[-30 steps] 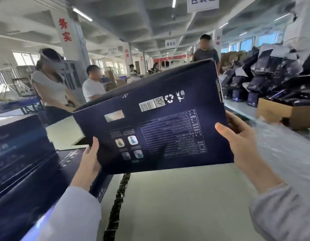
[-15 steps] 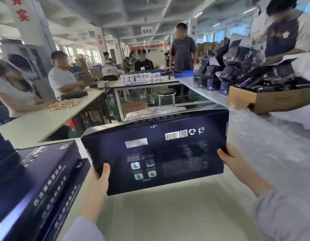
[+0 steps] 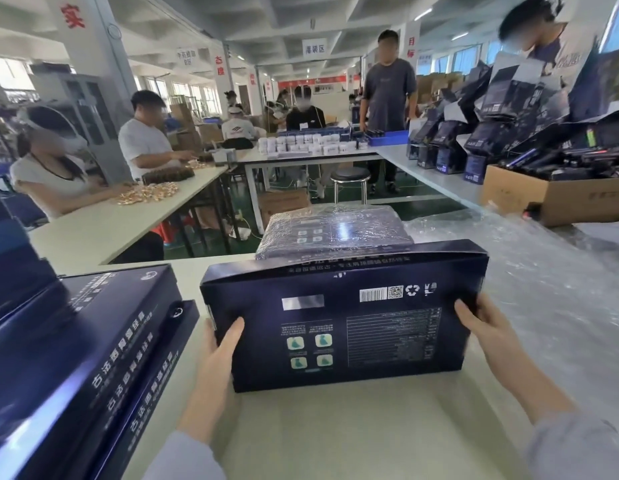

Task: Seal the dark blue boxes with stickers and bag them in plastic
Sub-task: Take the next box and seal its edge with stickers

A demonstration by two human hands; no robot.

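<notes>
Hall sign (image 3: pixel 314 49) 灌装区; left hand (image 3: pixel 219 355), right hand (image 3: pixel 483 327) grip dark blue box (image 3: pixel 342 317) ends; barcode (image 3: pixel 373 295) showing.

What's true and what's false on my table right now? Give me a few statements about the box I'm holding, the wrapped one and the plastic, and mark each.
1. The left hand and right hand grip the dark blue box at its two ends. True.
2. That box is already bagged. False: it is bare; the plastic-wrapped box lies behind it.
3. A stack of dark blue boxes sits to its left. True.
4. The clear plastic lies to its left. False: it lies on the right.
</notes>
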